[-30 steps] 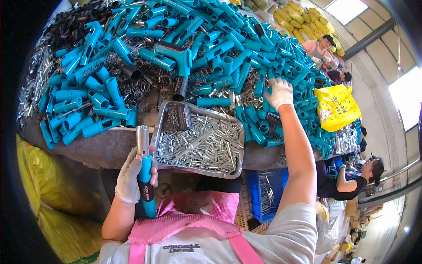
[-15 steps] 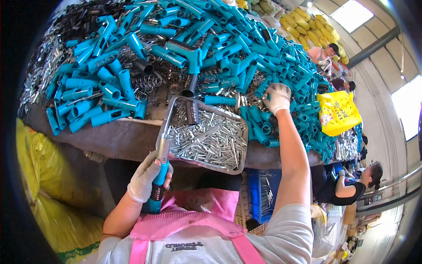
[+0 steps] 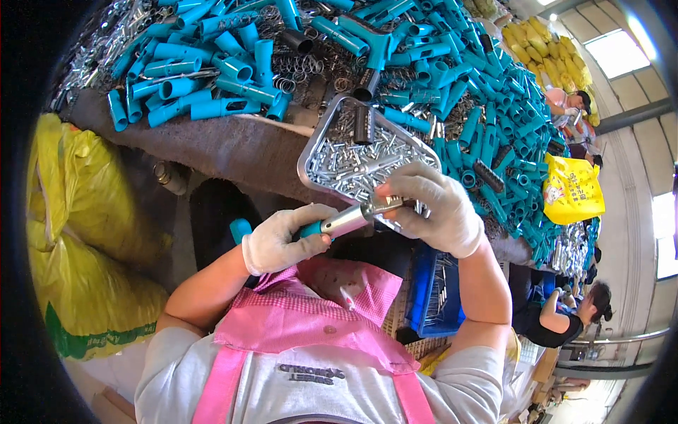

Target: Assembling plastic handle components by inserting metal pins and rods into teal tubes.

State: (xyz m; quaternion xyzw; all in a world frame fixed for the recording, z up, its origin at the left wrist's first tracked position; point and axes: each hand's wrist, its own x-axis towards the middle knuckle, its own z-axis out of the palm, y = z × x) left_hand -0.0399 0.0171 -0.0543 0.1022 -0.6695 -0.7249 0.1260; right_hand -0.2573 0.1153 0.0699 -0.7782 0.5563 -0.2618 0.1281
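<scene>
My left hand (image 3: 282,242), in a pale work glove, is wrapped round a teal tool handle with a silver metal tube (image 3: 346,221) at its end. The tube tilts up to the right, in front of my body. My gloved right hand (image 3: 445,215) pinches a small metal piece (image 3: 385,203) at the tube's mouth; its exact kind I cannot make out, and I cannot tell how far it sits inside. Just beyond my hands a metal tray (image 3: 305,169) holds many small silver pins (image 3: 346,159), with a dark cylinder (image 3: 364,126) among them.
Teal tubular housings (image 3: 494,134) lie heaped across the table with springs (image 3: 300,67) and metal parts. A yellow bag (image 3: 572,189) rests at the right. Below the table edge stands a blue crate (image 3: 431,304); yellow sacks (image 3: 92,268) fill the left. Other people (image 3: 565,311) sit farther right.
My right hand has come back from the teal heap to the tube's end, now with a small metal piece. My left hand has tilted the tool from upright toward the right. The view has shifted.
</scene>
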